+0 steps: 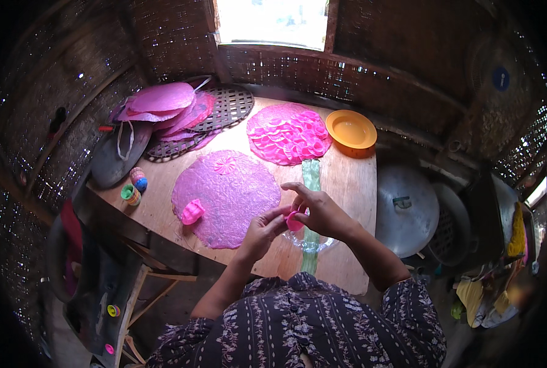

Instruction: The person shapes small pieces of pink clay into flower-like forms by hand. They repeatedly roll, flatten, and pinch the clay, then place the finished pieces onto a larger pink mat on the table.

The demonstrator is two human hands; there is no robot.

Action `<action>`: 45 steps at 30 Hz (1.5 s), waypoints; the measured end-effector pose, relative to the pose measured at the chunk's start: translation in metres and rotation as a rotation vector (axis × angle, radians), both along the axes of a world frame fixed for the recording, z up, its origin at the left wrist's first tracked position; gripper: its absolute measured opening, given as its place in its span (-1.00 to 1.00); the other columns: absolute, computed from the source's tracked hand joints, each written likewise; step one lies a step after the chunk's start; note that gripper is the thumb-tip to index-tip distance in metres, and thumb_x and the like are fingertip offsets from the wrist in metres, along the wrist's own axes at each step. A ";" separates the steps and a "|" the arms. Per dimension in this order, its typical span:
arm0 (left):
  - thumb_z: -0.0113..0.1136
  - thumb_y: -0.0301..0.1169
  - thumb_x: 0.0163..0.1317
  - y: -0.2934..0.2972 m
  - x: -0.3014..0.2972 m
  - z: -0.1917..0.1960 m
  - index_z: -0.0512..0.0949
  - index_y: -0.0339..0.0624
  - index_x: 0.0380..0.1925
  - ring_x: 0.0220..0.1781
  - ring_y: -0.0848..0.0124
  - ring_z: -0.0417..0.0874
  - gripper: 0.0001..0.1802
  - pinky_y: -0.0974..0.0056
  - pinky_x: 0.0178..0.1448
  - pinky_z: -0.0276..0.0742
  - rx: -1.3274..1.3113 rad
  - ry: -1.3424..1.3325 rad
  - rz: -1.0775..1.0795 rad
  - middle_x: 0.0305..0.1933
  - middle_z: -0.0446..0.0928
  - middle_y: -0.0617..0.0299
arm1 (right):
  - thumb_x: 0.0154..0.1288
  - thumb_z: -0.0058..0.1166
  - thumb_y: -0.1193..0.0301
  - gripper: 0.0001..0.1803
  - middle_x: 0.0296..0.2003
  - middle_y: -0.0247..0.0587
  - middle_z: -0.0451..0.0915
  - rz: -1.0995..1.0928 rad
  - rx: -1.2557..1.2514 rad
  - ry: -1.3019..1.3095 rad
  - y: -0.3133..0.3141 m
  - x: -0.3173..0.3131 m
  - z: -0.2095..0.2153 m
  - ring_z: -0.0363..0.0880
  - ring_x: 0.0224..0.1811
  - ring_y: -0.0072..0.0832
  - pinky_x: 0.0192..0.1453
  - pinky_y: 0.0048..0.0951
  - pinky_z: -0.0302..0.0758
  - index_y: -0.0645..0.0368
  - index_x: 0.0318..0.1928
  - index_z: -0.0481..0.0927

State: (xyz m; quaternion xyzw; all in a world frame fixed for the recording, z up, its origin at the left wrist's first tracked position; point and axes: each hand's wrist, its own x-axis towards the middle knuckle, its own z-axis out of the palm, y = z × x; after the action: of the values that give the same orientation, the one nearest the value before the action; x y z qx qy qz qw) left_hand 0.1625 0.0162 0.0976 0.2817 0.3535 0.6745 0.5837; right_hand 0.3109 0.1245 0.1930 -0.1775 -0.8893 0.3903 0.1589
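Note:
Between my hands, over the wooden table [347, 190], is a small curled pink petal-like piece [295, 221]. The fingers of my left hand [266, 232] are pinched at its left side. My right hand [324, 213] is closed at its other side, with the index finger raised and bent. To the left lies a round, wrinkled pink sheet [224, 202]. A pleated pink rosette [225, 165] sits near its far edge, and a nested pink bundle of cupped pieces [192, 211] on its left side. Beneath my hands, a green strip [311, 175] runs across the table over a clear plastic ring-like thing [328, 245].
A disc covered in loose pink petals [289, 135] and an orange plate [351, 129] lie at the back. Pink sheets [163, 98] are piled on a woven tray [230, 104]. Two small cups [130, 194] stand at the left edge; a large metal lid [406, 208] is right.

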 end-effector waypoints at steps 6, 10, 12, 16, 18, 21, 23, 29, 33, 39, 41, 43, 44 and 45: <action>0.15 -0.44 0.34 -0.003 0.000 -0.012 0.44 -0.38 0.13 0.14 0.31 0.58 -0.60 0.17 0.32 0.46 -0.055 -0.140 -0.117 0.09 0.54 0.06 | 0.15 0.19 0.60 -0.30 -0.37 -0.11 0.67 0.032 0.002 -0.069 -0.001 -0.007 0.006 0.69 -0.27 -0.28 -0.09 -0.29 0.60 0.06 0.31 0.28; 0.17 -0.44 0.32 -0.006 -0.002 -0.021 0.44 -0.37 0.13 0.15 0.33 0.56 -0.59 0.23 0.34 0.44 -0.065 -0.223 -0.115 0.11 0.52 0.09 | 0.16 0.20 0.56 -0.32 -0.33 -0.04 0.67 0.074 0.044 -0.076 -0.002 -0.012 0.008 0.69 -0.25 -0.28 -0.09 -0.32 0.59 0.12 0.31 0.29; 0.17 -0.45 0.32 -0.009 -0.005 -0.026 0.43 -0.36 0.13 0.16 0.34 0.55 -0.59 0.25 0.34 0.44 -0.088 -0.262 -0.122 0.11 0.52 0.10 | 0.16 0.22 0.52 -0.34 -0.28 0.01 0.66 0.122 -0.004 -0.095 -0.001 -0.016 0.010 0.69 -0.23 -0.28 -0.09 -0.33 0.59 0.15 0.29 0.32; 0.16 -0.48 0.32 -0.013 -0.013 -0.036 0.42 -0.34 0.13 0.14 0.37 0.56 -0.60 0.30 0.33 0.46 -0.136 -0.323 -0.149 0.09 0.52 0.12 | 0.15 0.27 0.47 -0.33 -0.18 0.03 0.65 0.140 -0.087 -0.213 0.001 -0.029 0.011 0.68 -0.20 -0.25 -0.10 -0.34 0.59 0.09 0.28 0.35; 0.15 -0.47 0.32 -0.016 -0.016 -0.041 0.42 -0.34 0.13 0.13 0.38 0.56 -0.61 0.33 0.31 0.48 -0.157 -0.337 -0.158 0.09 0.52 0.13 | 0.13 0.29 0.44 -0.33 -0.10 0.02 0.62 0.102 -0.099 -0.228 0.001 -0.034 0.007 0.66 -0.14 -0.22 -0.04 -0.30 0.56 0.04 0.29 0.38; 0.14 -0.47 0.34 -0.019 -0.022 -0.051 0.43 -0.33 0.13 0.12 0.38 0.57 -0.62 0.35 0.28 0.50 -0.185 -0.403 -0.137 0.08 0.53 0.15 | 0.10 0.30 0.40 -0.36 0.10 0.00 0.53 -0.016 0.091 -0.186 0.002 -0.036 -0.010 0.54 0.07 -0.14 0.16 -0.16 0.44 -0.04 0.25 0.46; 0.12 -0.48 0.34 -0.019 -0.030 -0.060 0.44 -0.31 0.12 0.11 0.38 0.58 -0.64 0.35 0.27 0.51 -0.157 -0.514 -0.111 0.08 0.54 0.15 | 0.06 0.30 0.38 -0.39 0.25 -0.02 0.41 -0.175 0.599 -0.083 0.004 -0.032 -0.030 0.39 0.26 -0.07 0.31 -0.04 0.29 -0.09 0.21 0.53; 0.06 -0.56 0.35 -0.017 -0.062 -0.082 0.46 -0.26 0.10 0.03 0.37 0.63 -0.68 0.35 0.17 0.61 -0.235 -0.607 0.057 0.03 0.56 0.11 | 0.07 -0.01 0.57 -0.39 0.49 -0.18 -0.01 -0.404 0.773 -0.505 -0.013 -0.030 -0.123 -0.20 0.53 0.11 0.48 0.30 -0.20 -0.17 0.18 0.56; 0.04 -0.57 0.37 -0.017 -0.079 -0.076 0.51 -0.28 0.03 -0.02 0.37 0.67 -0.74 0.36 0.13 0.63 -0.226 -0.590 0.078 -0.01 0.60 0.10 | 0.08 -0.06 0.57 -0.42 0.48 -0.20 0.05 -0.469 0.286 -0.379 -0.005 -0.029 -0.134 -0.19 0.53 0.07 0.51 0.20 -0.22 -0.06 0.16 0.59; 0.04 -0.57 0.36 -0.009 -0.095 -0.047 0.50 -0.30 0.08 0.01 0.34 0.67 -0.70 0.32 0.15 0.63 -0.188 -0.519 0.082 0.03 0.59 0.06 | 0.12 -0.05 0.60 -0.45 0.48 -0.23 0.05 -0.499 0.333 -0.122 -0.026 -0.056 -0.056 -0.23 0.54 0.07 0.53 0.12 -0.29 -0.25 0.06 0.67; 0.05 -0.56 0.36 -0.008 -0.099 -0.041 0.49 -0.30 0.10 0.02 0.34 0.66 -0.69 0.32 0.16 0.61 -0.166 -0.474 0.078 0.04 0.59 0.06 | 0.14 0.01 0.55 -0.52 0.48 -0.23 0.05 -0.496 0.462 -0.203 -0.055 -0.078 -0.036 -0.27 0.54 0.06 0.51 0.21 -0.33 -0.24 0.02 0.69; 0.06 -0.56 0.36 -0.008 -0.104 -0.039 0.49 -0.31 0.10 0.03 0.34 0.65 -0.68 0.32 0.18 0.60 -0.140 -0.465 0.068 0.05 0.58 0.06 | 0.14 0.01 0.55 -0.54 0.47 -0.24 0.06 -0.461 0.584 -0.213 -0.072 -0.101 -0.025 -0.30 0.55 0.05 0.49 0.27 -0.37 -0.23 0.00 0.70; 0.06 -0.56 0.35 -0.009 -0.107 -0.039 0.49 -0.32 0.10 0.04 0.34 0.65 -0.68 0.32 0.19 0.59 -0.133 -0.473 0.059 0.05 0.58 0.06 | 0.13 -0.01 0.57 -0.52 0.47 -0.25 0.06 -0.445 0.613 -0.212 -0.077 -0.111 -0.023 -0.30 0.55 0.06 0.49 0.28 -0.38 -0.22 -0.01 0.70; 0.07 -0.56 0.35 -0.009 -0.111 -0.039 0.49 -0.32 0.09 0.05 0.35 0.65 -0.68 0.32 0.20 0.59 -0.101 -0.498 0.048 0.05 0.58 0.06 | 0.12 -0.04 0.60 -0.51 0.47 -0.27 0.07 -0.425 0.671 -0.192 -0.079 -0.120 -0.022 -0.31 0.55 0.06 0.48 0.30 -0.39 -0.22 -0.02 0.70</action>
State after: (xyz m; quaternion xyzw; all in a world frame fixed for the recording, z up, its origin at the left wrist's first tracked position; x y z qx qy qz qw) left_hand 0.0519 0.0072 0.0586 0.0692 0.2387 0.7183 0.6498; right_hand 0.1913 0.0453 0.1712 -0.3313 -0.9216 0.0188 0.2014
